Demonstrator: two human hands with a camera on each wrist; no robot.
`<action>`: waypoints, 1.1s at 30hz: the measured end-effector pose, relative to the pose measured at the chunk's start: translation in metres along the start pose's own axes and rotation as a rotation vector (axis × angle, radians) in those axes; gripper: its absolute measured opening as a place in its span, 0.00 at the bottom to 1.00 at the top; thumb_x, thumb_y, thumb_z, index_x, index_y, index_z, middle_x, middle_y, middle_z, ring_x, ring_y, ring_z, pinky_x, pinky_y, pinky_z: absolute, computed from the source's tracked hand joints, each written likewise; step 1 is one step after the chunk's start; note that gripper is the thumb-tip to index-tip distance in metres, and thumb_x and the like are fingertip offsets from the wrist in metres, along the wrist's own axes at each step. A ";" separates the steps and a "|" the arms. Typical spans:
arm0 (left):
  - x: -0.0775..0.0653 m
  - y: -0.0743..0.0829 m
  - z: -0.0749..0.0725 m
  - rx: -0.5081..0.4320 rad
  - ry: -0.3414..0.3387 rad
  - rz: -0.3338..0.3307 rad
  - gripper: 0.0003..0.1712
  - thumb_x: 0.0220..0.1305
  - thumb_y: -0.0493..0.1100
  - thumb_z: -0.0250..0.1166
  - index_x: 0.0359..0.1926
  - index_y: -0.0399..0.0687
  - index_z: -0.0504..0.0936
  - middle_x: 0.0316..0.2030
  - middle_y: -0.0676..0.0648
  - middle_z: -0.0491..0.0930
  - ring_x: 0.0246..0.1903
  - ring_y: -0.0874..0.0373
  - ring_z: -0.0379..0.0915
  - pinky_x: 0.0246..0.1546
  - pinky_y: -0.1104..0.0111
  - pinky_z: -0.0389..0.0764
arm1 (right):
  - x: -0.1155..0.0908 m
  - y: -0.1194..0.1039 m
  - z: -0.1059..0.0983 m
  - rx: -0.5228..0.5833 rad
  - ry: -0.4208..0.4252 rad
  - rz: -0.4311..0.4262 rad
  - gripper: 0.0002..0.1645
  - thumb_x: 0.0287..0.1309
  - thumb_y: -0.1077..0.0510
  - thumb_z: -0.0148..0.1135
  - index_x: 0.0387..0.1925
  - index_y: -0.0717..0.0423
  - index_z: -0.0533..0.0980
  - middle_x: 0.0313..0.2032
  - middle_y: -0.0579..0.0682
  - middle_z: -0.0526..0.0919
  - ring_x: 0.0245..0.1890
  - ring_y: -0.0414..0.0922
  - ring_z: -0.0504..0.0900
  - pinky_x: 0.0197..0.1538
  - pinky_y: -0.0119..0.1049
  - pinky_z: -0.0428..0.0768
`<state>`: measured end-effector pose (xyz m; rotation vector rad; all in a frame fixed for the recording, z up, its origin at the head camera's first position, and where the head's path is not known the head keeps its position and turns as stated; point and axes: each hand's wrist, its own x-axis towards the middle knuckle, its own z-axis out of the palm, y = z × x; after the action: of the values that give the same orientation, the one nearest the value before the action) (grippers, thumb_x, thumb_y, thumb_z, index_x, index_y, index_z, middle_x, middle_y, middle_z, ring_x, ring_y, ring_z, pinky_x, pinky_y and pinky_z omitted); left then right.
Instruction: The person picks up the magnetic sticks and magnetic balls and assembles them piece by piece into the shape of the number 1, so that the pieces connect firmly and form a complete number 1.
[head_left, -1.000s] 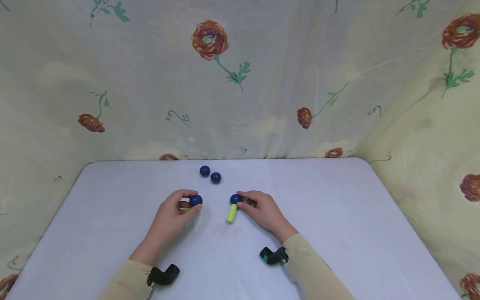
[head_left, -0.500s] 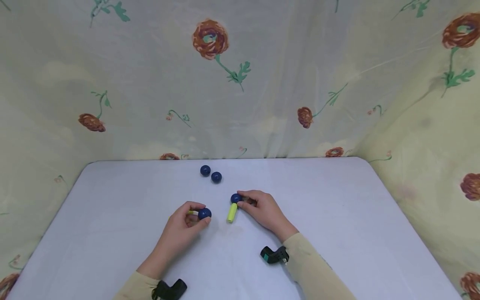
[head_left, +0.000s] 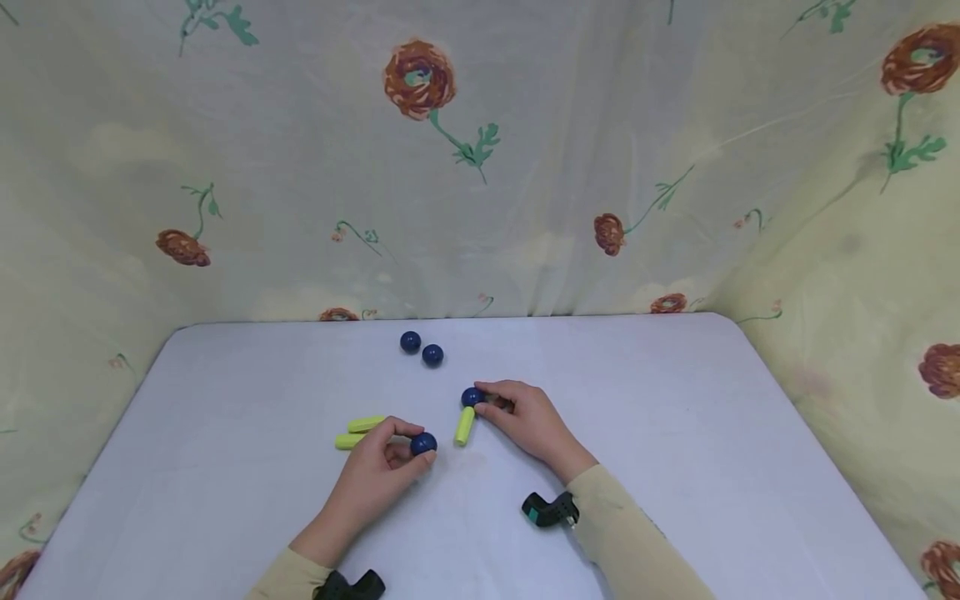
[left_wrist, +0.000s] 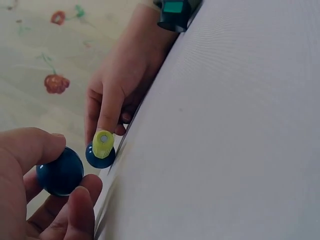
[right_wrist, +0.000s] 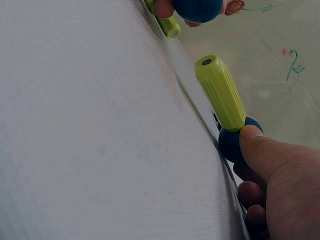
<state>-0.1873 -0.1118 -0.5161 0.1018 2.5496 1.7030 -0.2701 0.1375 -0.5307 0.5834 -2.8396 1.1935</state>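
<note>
Between thumb and fingers, my left hand (head_left: 378, 475) pinches a glossy dark blue ball (head_left: 423, 443); the left wrist view shows the same ball (left_wrist: 61, 172) up close. My right hand (head_left: 532, 423) grips a second blue ball (head_left: 472, 396), partly covered by its fingers. A short yellow-green ribbed rod (head_left: 464, 427) meets that ball and points toward my body. In the right wrist view the thumb lies where the rod (right_wrist: 220, 92) meets the ball, and the rod's free end has a small dark disc. The left hand's ball is a little left of this rod, apart from it.
Two more yellow-green rods, one farther back (head_left: 366, 424) and one nearer (head_left: 349, 441), lie behind my left hand, partly hidden by it. Two loose blue balls, a left one (head_left: 410, 342) and a right one (head_left: 432, 355), rest near the back edge of the white table (head_left: 637, 375).
My left hand has moved right and toward my body with its ball, uncovering the two rods on the table. The right hand with its ball and rod has stayed almost still.
</note>
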 end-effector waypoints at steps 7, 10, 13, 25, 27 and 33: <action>-0.001 0.002 0.001 0.096 0.012 0.031 0.17 0.55 0.52 0.76 0.42 0.56 0.80 0.34 0.57 0.83 0.32 0.64 0.80 0.36 0.64 0.80 | 0.000 -0.001 -0.001 0.009 0.007 -0.019 0.24 0.63 0.42 0.65 0.58 0.41 0.80 0.43 0.37 0.82 0.34 0.36 0.76 0.40 0.35 0.77; -0.001 0.001 0.001 0.150 0.009 0.060 0.17 0.53 0.54 0.77 0.40 0.57 0.81 0.30 0.59 0.81 0.30 0.65 0.78 0.34 0.65 0.78 | 0.000 -0.001 -0.001 0.013 0.004 -0.016 0.24 0.63 0.42 0.65 0.58 0.41 0.80 0.43 0.36 0.82 0.34 0.36 0.76 0.40 0.35 0.77; -0.002 0.001 0.002 0.179 0.003 0.082 0.16 0.54 0.54 0.76 0.39 0.56 0.82 0.27 0.59 0.79 0.28 0.65 0.76 0.31 0.67 0.76 | 0.000 -0.001 -0.001 0.011 0.000 -0.011 0.23 0.63 0.42 0.65 0.58 0.41 0.80 0.44 0.36 0.82 0.34 0.36 0.76 0.40 0.35 0.77; 0.000 -0.001 0.003 0.285 -0.028 0.080 0.18 0.54 0.61 0.74 0.40 0.60 0.82 0.21 0.60 0.75 0.21 0.63 0.70 0.23 0.69 0.71 | 0.000 0.000 -0.001 0.007 0.007 -0.016 0.23 0.63 0.41 0.64 0.58 0.40 0.80 0.45 0.36 0.82 0.34 0.36 0.77 0.40 0.35 0.77; 0.000 -0.002 0.004 0.302 -0.033 0.084 0.18 0.54 0.61 0.74 0.40 0.61 0.82 0.21 0.61 0.75 0.21 0.63 0.69 0.22 0.69 0.71 | 0.000 0.000 -0.001 0.011 0.008 -0.018 0.23 0.63 0.42 0.65 0.58 0.40 0.80 0.43 0.35 0.82 0.34 0.36 0.77 0.40 0.35 0.77; 0.000 -0.003 0.005 0.369 -0.034 0.124 0.19 0.54 0.63 0.73 0.42 0.62 0.82 0.25 0.62 0.74 0.21 0.65 0.68 0.23 0.70 0.71 | 0.000 -0.001 -0.001 0.012 0.006 -0.017 0.23 0.63 0.43 0.65 0.58 0.40 0.80 0.40 0.35 0.82 0.33 0.36 0.77 0.39 0.36 0.77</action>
<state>-0.1870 -0.1084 -0.5207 0.3111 2.8525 1.2288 -0.2699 0.1379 -0.5294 0.6025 -2.8188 1.2082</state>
